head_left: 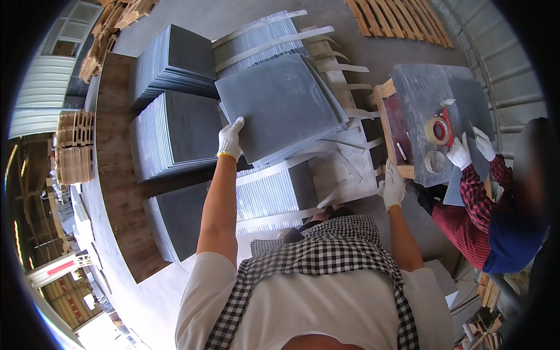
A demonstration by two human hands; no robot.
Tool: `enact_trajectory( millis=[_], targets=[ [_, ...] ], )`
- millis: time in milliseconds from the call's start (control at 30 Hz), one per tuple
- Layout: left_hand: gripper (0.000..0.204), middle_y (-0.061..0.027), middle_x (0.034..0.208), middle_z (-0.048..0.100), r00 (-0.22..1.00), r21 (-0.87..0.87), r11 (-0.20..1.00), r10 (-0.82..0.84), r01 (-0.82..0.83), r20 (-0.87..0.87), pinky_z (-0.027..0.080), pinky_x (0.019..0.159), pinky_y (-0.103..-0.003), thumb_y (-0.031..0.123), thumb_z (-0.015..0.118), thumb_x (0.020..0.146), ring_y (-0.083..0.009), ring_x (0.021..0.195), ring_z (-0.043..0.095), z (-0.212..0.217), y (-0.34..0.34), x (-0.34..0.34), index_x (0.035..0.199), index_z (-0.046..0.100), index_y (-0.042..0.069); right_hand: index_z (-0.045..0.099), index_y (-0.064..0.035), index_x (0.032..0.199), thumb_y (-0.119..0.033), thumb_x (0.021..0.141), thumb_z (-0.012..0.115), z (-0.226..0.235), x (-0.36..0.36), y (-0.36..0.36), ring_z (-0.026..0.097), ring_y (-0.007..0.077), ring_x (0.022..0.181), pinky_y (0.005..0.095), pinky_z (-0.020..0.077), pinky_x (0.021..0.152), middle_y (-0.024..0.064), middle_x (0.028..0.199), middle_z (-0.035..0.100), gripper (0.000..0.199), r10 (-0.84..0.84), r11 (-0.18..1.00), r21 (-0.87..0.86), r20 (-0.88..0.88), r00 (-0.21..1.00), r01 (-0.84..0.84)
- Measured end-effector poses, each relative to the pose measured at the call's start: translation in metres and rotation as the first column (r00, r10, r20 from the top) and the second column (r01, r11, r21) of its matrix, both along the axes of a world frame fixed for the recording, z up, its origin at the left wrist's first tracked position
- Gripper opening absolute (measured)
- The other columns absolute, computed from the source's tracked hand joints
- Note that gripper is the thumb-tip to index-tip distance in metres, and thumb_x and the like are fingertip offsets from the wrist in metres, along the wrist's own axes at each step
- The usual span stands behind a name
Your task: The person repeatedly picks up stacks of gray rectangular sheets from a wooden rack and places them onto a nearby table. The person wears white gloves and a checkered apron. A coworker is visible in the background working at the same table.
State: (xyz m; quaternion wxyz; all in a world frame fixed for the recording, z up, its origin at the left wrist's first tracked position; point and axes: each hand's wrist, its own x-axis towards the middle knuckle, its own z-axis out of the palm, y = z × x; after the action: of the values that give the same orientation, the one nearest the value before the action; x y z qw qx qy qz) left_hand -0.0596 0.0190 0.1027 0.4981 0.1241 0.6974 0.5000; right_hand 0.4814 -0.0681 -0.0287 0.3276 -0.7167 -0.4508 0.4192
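My left hand point(230, 139), in a white knitted glove with a yellow cuff, is closed on the left edge of a dark grey square slab point(280, 105). Its thumb lies on top, while the fingers underneath are hidden. That slab rests tilted over a few similar ones, on top of rows of upright slabs. My right hand point(392, 186), gloved too, is off to the right with its fingers stretched out and nothing visible in it. Below the slab, pale strips point(274, 221) run across a row of upright slabs point(265, 195).
Several stacks of grey slabs point(195, 125) stand on a wooden board point(116, 175) at left. On the right, a co-worker's gloved hands point(459, 153) are at a slab-topped table point(417, 87) with a red tape dispenser point(441, 129). Wooden pallets point(399, 20) lie at the far right.
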Motion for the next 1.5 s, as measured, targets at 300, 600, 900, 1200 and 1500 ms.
enact_trajectory(
  millis=[300,600,900,1200,1500],
  targets=[
    [0.072,-0.017,0.071,0.071,0.705,-0.578,0.76,-0.584,0.299,-0.403,0.057,0.056,-0.035,0.062,0.064,0.091,-0.0245,0.059,0.07,-0.051,0.001,-0.031,0.088,0.073,-0.009,0.065,-0.003,0.127,-0.016,0.102,0.059,0.066,-0.132,0.106,0.07,0.027,0.102,0.0349,0.0567,0.088,0.0142,0.126,0.068,0.029,0.276,0.824,0.437,0.25,0.928,-0.362],
    [0.077,-0.0209,0.082,0.074,0.348,-0.738,0.603,-0.791,0.303,-0.504,0.058,0.073,-0.043,0.068,0.053,0.094,-0.0338,0.077,0.075,-0.034,0.01,-0.026,0.095,0.077,-0.006,0.068,-0.0169,0.125,-0.029,0.09,0.072,0.084,-0.253,0.158,0.057,0.0281,0.119,0.0501,0.0486,0.096,0.0056,0.13,0.061,0.037,0.458,0.448,0.352,0.699,0.549,-0.822],
    [0.047,-0.0156,0.087,0.075,0.094,-0.53,0.845,-0.534,0.071,-0.84,0.054,0.075,-0.045,0.05,0.059,0.093,-0.0372,0.082,0.072,-0.029,-0.02,-0.042,0.088,0.078,0.008,0.06,-0.0234,0.136,-0.029,0.088,0.071,0.083,-0.255,0.191,0.044,0.036,0.13,0.0522,0.0389,0.106,0.0078,0.144,0.049,0.05,0.429,0.42,0.262,0.786,0.445,-0.869],
    [0.093,-0.0167,0.16,0.038,-0.331,-0.594,0.734,-0.679,-0.329,-0.655,0.039,0.112,-0.048,0.059,0.066,0.09,-0.0352,0.145,0.038,0.015,-0.049,-0.177,0.158,0.031,0.007,0.052,-0.026,0.145,-0.038,0.095,0.062,0.023,-0.312,0.304,0.041,0.0404,0.139,0.0544,0.0337,0.116,0.0079,0.154,0.043,0.052,0.266,0.602,0.247,0.834,0.483,-0.759],
    [0.085,-0.0155,0.164,0.033,-0.282,-0.619,0.78,-0.617,-0.093,-0.735,0.026,0.122,-0.052,0.042,0.068,0.092,-0.034,0.15,0.032,0.012,-0.048,-0.25,0.162,0.027,0.016,0.057,-0.0158,0.135,-0.042,0.092,0.064,0.054,-0.449,0.299,0.045,0.0341,0.126,0.0554,0.0345,0.109,0.0103,0.14,0.048,0.05,0.299,0.501,0.267,0.839,0.454,-0.823]
  ],
)
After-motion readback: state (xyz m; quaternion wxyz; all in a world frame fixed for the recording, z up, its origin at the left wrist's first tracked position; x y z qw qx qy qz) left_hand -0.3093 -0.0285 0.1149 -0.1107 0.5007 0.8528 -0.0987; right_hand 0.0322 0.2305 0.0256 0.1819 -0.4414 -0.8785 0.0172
